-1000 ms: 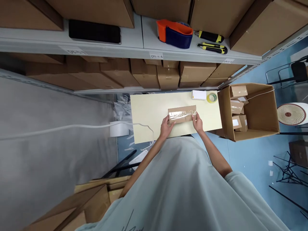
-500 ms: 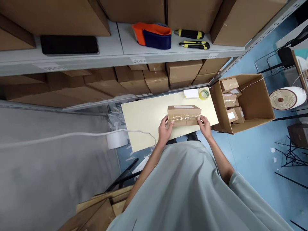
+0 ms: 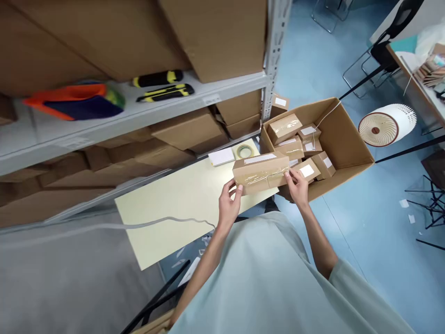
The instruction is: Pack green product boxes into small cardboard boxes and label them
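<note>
Between my hands is a long brown cardboard box (image 3: 260, 172), with clear tape along its side and a white label on top. My left hand (image 3: 229, 204) grips its left end, thumb on the near side. At the right end, my right hand (image 3: 297, 185) pinches the lower corner. The box is held above the right end of the cream table (image 3: 174, 199). Just right of it stands a large open carton (image 3: 347, 153) with several small labelled boxes (image 3: 285, 127) inside. My right hand overlaps the carton's near left side in view.
A tape roll (image 3: 244, 151) and a white pad (image 3: 221, 157) lie at the table's back. Above is a shelf with two utility knives (image 3: 165, 93) and an orange-and-blue tool (image 3: 74, 101). A white fan (image 3: 387, 125) stands right of the carton. A pale cable (image 3: 167, 219) crosses the table.
My view has turned to the right. Both hands have carried the box rightward along the table, up beside the open carton. The grip on it looks unchanged.
</note>
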